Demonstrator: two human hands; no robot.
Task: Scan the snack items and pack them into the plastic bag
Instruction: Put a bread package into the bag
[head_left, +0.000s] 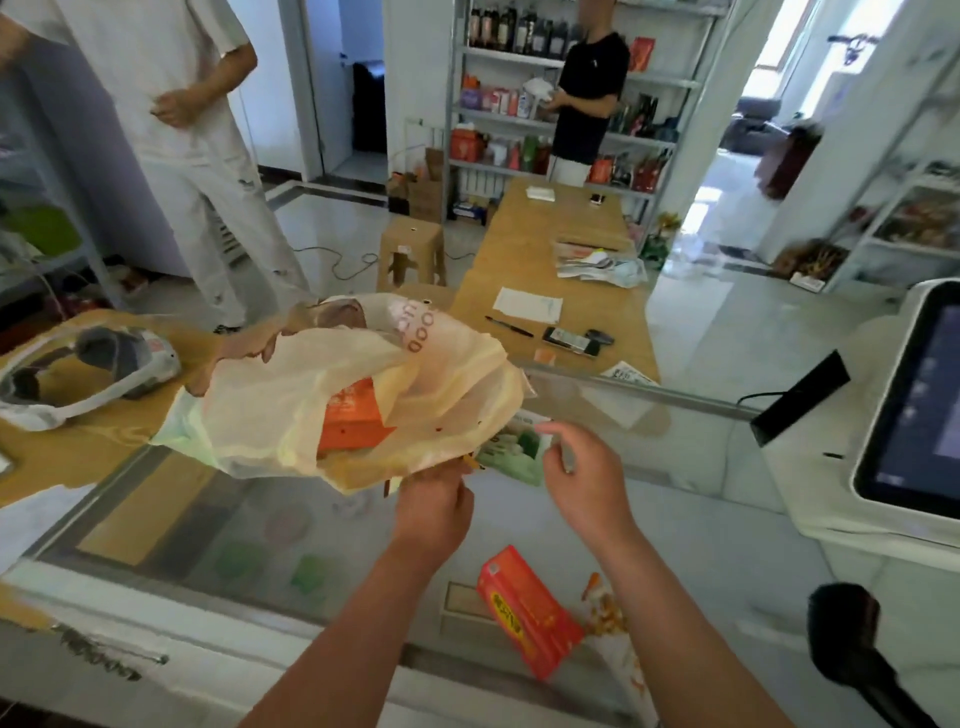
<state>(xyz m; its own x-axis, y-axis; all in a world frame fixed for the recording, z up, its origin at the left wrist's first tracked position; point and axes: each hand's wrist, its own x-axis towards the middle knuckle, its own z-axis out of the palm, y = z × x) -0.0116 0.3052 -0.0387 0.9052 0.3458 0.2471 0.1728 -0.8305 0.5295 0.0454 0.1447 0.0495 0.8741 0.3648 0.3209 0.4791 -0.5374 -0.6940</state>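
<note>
The glass-topped worktop (171, 535) spreads out below me, with the white till screen (914, 405) at its right edge. Held up over the middle is the pale yellow plastic bag (291, 410), its mouth turned towards me and an orange box (350, 418) showing inside. My left hand (434, 501) pinches the bag's near rim. My right hand (587, 480) is released, fingers loosely spread. It sits just right of a green snack packet (511, 449) that pokes out under the bag's right edge, and I cannot tell if they touch. Nearer me on the worktop lie a red box (524, 608) and, just right of it, a white-and-orange packet (615, 639).
</note>
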